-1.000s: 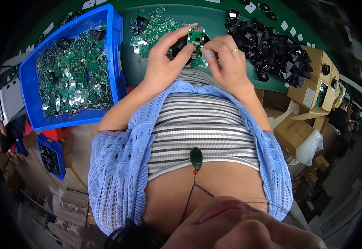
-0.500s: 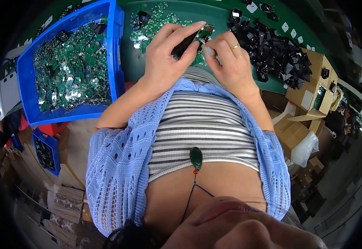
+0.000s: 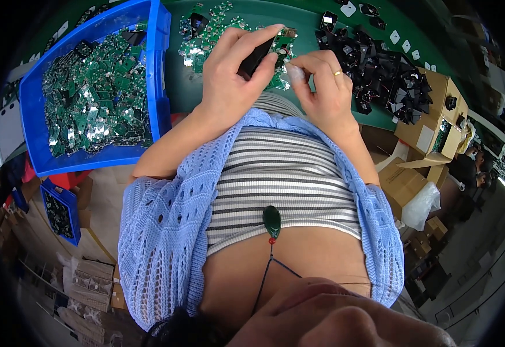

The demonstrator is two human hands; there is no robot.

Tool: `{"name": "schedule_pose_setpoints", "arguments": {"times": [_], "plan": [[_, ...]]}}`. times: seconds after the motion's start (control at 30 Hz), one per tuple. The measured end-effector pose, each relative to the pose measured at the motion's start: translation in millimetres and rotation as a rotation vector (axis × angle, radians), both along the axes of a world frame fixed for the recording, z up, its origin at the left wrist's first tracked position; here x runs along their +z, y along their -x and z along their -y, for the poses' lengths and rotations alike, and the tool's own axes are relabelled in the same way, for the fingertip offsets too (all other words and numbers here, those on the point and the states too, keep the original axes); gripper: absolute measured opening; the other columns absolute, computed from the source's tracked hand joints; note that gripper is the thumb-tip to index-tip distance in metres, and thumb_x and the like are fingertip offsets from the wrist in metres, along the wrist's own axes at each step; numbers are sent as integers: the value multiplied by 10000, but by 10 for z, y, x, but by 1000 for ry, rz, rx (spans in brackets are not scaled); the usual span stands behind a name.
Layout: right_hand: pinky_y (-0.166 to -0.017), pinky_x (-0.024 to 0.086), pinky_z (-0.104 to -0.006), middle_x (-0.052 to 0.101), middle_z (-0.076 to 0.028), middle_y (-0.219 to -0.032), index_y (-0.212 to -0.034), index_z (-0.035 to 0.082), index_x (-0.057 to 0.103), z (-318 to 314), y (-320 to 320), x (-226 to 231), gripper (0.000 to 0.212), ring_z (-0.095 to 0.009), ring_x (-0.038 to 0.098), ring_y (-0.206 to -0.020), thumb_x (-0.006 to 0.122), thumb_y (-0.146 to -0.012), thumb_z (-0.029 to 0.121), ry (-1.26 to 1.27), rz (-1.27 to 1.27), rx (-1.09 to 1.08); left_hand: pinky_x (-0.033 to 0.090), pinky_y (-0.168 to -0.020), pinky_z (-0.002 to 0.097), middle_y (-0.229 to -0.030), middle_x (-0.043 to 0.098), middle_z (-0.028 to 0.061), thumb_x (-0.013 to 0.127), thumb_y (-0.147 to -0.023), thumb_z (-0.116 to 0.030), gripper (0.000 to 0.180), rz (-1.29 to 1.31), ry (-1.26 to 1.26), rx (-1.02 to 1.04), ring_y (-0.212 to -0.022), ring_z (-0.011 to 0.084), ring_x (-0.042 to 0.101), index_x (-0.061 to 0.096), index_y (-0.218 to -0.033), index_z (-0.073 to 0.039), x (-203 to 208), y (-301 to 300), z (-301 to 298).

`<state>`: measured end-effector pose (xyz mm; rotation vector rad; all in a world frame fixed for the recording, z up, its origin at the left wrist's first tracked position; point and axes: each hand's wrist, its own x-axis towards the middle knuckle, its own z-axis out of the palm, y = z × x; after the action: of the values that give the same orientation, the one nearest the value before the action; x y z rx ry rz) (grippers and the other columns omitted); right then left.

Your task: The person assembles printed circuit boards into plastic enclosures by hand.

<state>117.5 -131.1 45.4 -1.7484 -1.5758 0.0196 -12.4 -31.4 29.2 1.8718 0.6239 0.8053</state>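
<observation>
Above the green work surface, my left hand (image 3: pixel 229 78) is closed round a black plastic housing (image 3: pixel 257 60), thumb on the near side and fingers over the far side. A green circuit board (image 3: pixel 286 41) with metal parts shows at the housing's right, by my left fingertips. My right hand (image 3: pixel 329 89) is curled in a pinch just right of the board's lower end. It wears a ring and a whitish cover on a fingertip. Whatever lies between those fingertips, if anything, is too small to make out. Loose small green boards (image 3: pixel 218 29) lie beyond my left hand.
A large blue bin (image 3: pixel 159 75) full of green boards stands at the left. Black plastic housings (image 3: pixel 388 75) are heaped at the right, beside an open cardboard box (image 3: pixel 432 133). Small white pieces (image 3: pixel 406 45) lie along the far right. A smaller blue bin (image 3: pixel 73 222) sits lower left.
My right hand has drawn slightly right, away from the board, and more of the board's green face now shows. My left hand keeps its grip on the housing.
</observation>
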Motion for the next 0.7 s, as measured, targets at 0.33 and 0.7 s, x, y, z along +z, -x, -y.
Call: {"name": "schedule_pose_setpoints", "arguments": {"times": [0.33, 0.7], "plan": [[-475, 469, -266, 595, -70, -777, -821, 31, 591, -50, -53, -33, 159, -188, 581, -583, 690, -696, 23, -150, -43, 33, 464, -619, 198, -929, 520, 44, 613, -773, 22, 391, 4, 27, 3, -794, 102, 516, 581, -1148, -85, 47, -2, -1], [-547, 484, -306, 593, -94, -804, -868, 23, 588, -108, -90, -223, 153, -228, 590, -700, 654, -732, 0, -195, -176, 134, 465, -630, 196, -924, 503, 39, 610, -784, 16, 378, 22, 66, -4, -798, 95, 508, 572, -1151, -68, 36, 0, -14]]}}
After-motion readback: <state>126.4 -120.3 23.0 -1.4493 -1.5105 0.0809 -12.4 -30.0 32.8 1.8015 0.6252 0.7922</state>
